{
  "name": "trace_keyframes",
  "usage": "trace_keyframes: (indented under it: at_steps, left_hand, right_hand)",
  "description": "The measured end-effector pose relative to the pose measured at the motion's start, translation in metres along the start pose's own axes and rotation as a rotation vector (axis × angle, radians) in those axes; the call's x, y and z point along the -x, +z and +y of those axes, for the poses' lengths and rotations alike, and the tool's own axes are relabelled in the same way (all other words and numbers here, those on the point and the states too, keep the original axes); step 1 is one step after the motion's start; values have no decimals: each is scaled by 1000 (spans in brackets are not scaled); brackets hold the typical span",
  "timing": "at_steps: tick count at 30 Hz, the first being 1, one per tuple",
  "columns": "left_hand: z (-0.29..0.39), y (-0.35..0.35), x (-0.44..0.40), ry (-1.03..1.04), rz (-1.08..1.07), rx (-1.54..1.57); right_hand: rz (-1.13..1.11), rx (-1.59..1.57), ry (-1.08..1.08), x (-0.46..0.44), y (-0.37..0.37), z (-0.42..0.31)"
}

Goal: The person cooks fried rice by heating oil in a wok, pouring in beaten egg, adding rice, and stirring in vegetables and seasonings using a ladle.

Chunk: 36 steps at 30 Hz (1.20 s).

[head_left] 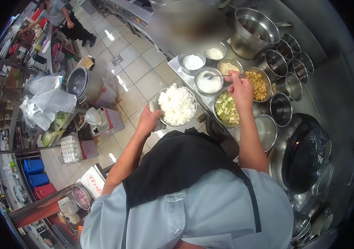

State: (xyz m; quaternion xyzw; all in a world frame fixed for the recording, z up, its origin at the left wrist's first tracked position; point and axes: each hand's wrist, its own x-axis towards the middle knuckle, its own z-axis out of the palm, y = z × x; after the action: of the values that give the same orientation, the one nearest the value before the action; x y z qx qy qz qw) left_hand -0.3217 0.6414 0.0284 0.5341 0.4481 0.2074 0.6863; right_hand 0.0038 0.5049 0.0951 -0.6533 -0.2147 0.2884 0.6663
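Note:
My left hand [148,120] grips the rim of a metal bowl [157,108] heaped with white rice [178,104], with a greyish cloth between hand and bowl. In my right hand [241,88] is a metal spoon [222,76], its tip over a metal bowl of white granules [208,84]; whether it touches them I cannot tell. Just below that hand stands a bowl of chopped green vegetable pieces [226,108]. To its right is a bowl of golden-brown cubes [257,85]. Behind the spoon are bowls of beige powder [229,67] and white powder [192,62].
Several metal pots [272,62] crowd the counter at right, beside a large pot [249,41] and a dark wok [310,157]. A blurred patch hides the top middle. At upper left a co-worker [60,18] stands by cluttered shelves. Tiled floor [143,79] lies left of the counter.

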Motion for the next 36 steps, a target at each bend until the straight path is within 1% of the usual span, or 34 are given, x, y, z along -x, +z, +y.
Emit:
trace_keyframes:
  at_steps: [2,3,7,9,12,15,22,24,25,27,30,31,34,36]
  left_hand:
    - [1,1,1,3,-5,1]
    - [-2,0,0,2,0,-15]
    - [-9,-3,-3,-6,0,-58]
    - [-10,-2,-2,5,-2,-32]
    - [-8,1,-1,9,-6,-30]
    - [-9,2,-3,1,-15,-36]
    - [-6,9,-9,13,-40,-35]
    - [0,11,-6,-24,-34,-34]
    - [3,14,-5,-40,-36,-33]
    - [-4,15,-11,-4,-39,-30]
    - [-8,16,-14,3,-54,-1]
    - [-5,17,-12,-3,-52,-3]
    - [1,21,-7,-22,-51,-14]
    - [2,21,-8,-20,-49,-36]
  right_hand:
    - [31,36,8,-6,-8,12]
    - [25,112,17,-4,-9,11]
    - [36,130,57,6,-8,14]
    - [43,110,61,8,-9,15]
    - [47,65,114,11,-11,17]
    - [71,-67,194,12,-12,13]
    - [68,-245,220,-2,-14,19]
    - [70,-268,216,-1,-18,11]
    - [27,-279,233,1,-19,8]
    - [-52,-299,263,10,-18,-1]
    - [-108,-336,187,22,-18,-15]
    - [-42,-287,98,16,-25,-8]
    - [196,-181,-60,-7,-35,-6]
    - [216,-124,-49,-25,-40,10]
